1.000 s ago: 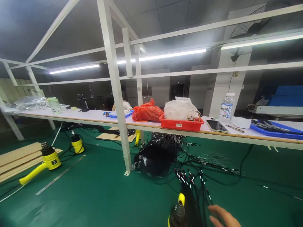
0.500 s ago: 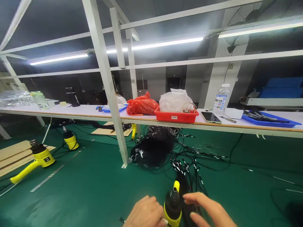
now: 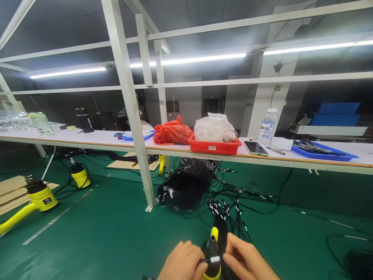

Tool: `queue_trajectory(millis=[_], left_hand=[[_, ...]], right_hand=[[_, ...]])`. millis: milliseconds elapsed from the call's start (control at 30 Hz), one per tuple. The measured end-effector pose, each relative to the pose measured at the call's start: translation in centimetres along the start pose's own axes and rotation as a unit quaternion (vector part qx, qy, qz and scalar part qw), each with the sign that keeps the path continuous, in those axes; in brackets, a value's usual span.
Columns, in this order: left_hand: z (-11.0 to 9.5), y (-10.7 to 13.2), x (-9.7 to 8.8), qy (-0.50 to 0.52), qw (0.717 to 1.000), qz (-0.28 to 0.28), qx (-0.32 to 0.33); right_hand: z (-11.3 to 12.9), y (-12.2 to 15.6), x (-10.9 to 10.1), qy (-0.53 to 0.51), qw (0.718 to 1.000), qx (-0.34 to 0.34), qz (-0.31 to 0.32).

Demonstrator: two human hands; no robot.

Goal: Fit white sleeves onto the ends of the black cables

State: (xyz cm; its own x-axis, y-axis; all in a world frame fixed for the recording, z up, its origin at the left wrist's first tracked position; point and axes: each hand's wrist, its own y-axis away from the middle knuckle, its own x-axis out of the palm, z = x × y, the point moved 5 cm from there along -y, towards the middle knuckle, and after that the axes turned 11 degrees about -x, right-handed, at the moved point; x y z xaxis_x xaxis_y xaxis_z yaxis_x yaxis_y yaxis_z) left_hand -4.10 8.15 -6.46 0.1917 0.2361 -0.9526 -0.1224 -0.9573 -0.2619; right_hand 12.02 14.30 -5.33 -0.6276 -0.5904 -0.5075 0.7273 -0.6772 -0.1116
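Note:
My left hand (image 3: 183, 261) is closed round a black cable with a white sleeve (image 3: 215, 259) near its end, which sticks out to the right. My right hand (image 3: 247, 258) has thumb and forefinger pinched together at the tip of that cable. Just behind the cable stands a yellow and black heat gun (image 3: 212, 249), nozzle up, its lower part partly hidden by the cable and my hands. Past my right hand lies a bundle of black cables (image 3: 223, 212) with white and red ends, on the green mat.
Farther back is a big coil of black cable (image 3: 186, 188) beside a white post (image 3: 142, 155). More heat guns (image 3: 43, 198) lie at left. A raised shelf (image 3: 291, 157) holds a red tray (image 3: 214, 147), a phone (image 3: 255, 148), a bottle (image 3: 268, 126) and a blue tray (image 3: 326, 152).
My right hand has moved in from apart, its fingers closing at the cable's tip. The white-sleeved cable end now shows between my hands. The view has shifted slightly.

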Motion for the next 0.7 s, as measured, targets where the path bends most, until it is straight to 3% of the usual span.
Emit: queue_trajectory(millis=[233, 467, 567, 700], left_hand=[[0.9, -0.5, 0.2, 0.091, 0.992, -0.016, -0.089], [3.1, -0.4, 4.4, 0.208, 0.952, -0.105, -0.198], [3.4, -0.7, 5.0, 0.242, 0.935, -0.083, -0.245], [2.9, -1.2, 4.0, 0.269, 0.925, -0.044, -0.265]], right_hand=[[-1.0, -1.8, -0.8, 0.020, 0.999, -0.035, -0.010], [-1.3, -3.0, -0.9, 0.019, 0.999, -0.036, -0.015], [-1.7, -3.4, -0.9, 0.002, 0.999, -0.034, -0.028], [-2.6, -3.7, -0.8, -0.002, 0.999, -0.027, -0.041]])
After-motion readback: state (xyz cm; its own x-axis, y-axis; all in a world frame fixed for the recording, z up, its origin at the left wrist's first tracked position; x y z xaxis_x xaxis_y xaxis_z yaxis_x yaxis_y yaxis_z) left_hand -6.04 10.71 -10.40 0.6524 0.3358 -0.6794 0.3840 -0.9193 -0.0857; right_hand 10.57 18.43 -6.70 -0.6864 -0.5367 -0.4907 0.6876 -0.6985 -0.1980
